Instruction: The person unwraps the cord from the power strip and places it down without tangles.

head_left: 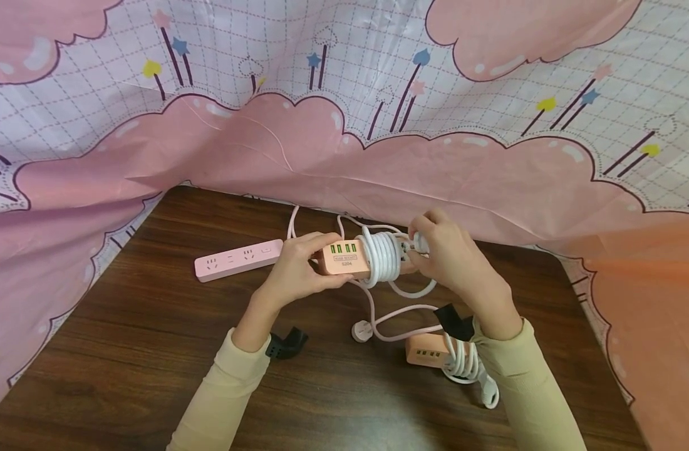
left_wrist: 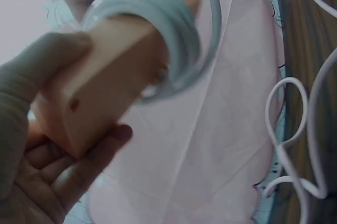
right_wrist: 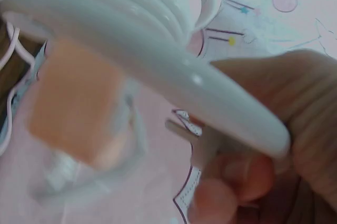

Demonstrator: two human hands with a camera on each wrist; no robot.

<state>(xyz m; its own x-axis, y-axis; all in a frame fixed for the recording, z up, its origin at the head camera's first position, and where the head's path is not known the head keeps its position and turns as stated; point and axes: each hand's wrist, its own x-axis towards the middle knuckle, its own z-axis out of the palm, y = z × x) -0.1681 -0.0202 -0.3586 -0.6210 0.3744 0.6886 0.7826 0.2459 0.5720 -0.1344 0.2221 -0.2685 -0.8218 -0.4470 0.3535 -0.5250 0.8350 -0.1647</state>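
My left hand (head_left: 296, 266) grips one end of an orange power strip (head_left: 336, 265) with green USB ports, held up above the table. White cord (head_left: 383, 258) is wound several times round the strip's middle. At the other end, my right hand (head_left: 457, 260) pinches the white plug (head_left: 420, 243) of that cord. The right wrist view shows the plug's metal prongs (right_wrist: 179, 129) sticking out beyond the fingers, with the thick cord passing in front. In the left wrist view, thumb and fingers lie on opposite sides of the strip (left_wrist: 116, 71).
A pink power strip (head_left: 240, 259) lies at the back left of the dark wooden table (head_left: 322, 401). Near my right forearm sits a second orange power strip (head_left: 426, 351) with wound cord. A round white plug (head_left: 362, 331) and loose cord lie between. A patterned curtain (head_left: 378, 163) hangs behind.
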